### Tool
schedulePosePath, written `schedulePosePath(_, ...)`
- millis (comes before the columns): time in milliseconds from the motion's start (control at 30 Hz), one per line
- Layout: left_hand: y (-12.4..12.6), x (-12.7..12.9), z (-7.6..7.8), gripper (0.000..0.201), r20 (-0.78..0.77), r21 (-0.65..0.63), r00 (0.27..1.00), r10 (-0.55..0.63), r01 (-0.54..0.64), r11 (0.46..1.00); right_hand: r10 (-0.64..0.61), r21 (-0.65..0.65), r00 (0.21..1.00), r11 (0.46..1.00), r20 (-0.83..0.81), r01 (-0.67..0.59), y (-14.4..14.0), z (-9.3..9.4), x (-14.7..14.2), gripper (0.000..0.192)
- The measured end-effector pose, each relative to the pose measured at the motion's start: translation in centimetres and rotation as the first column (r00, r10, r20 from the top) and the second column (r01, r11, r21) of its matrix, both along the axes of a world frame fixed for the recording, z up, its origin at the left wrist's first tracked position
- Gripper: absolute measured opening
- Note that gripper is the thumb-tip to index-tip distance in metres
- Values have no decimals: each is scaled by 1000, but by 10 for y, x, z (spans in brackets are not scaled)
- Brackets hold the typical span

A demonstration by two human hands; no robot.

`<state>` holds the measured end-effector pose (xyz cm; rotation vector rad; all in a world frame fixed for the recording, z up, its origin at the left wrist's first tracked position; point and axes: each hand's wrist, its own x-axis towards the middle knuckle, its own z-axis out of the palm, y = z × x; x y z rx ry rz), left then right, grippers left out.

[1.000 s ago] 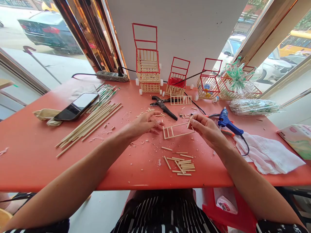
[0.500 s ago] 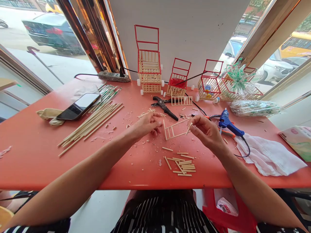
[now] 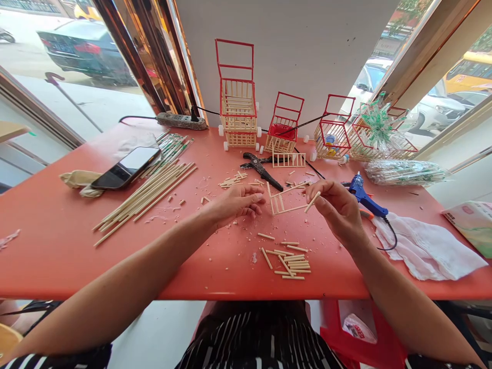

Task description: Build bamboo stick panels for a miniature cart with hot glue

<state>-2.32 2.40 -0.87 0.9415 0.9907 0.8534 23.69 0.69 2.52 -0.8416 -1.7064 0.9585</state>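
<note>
Stick frame (image 3: 282, 200) lies mid-table, nearer the far edge, between both hands. Left hand (image 3: 236, 202) rests beside it, fingers loosely curled, holding nothing. Right hand (image 3: 338, 207) pinches a short stick (image 3: 312, 202); a clumsy nudge could crack the frame's thin joints.

Both forearms stretched forward, bare. Left hand (image 3: 235, 203) palm down, fingers loosely curled and spread. Right hand (image 3: 337, 207) raised slightly, thumb and forefinger pinched together.
</note>
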Motion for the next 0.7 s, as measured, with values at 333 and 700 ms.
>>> schedulePosePath(333,4,0,-5,36,84,100,995,-57,49,994,40,64,998,997,-38,-38,-2,-3,1,26)
schedulePosePath(700,-4,5,6,34,-59,312,989,134,-110,944,-225,15,956,974,187,227,11,-7,-2,25)
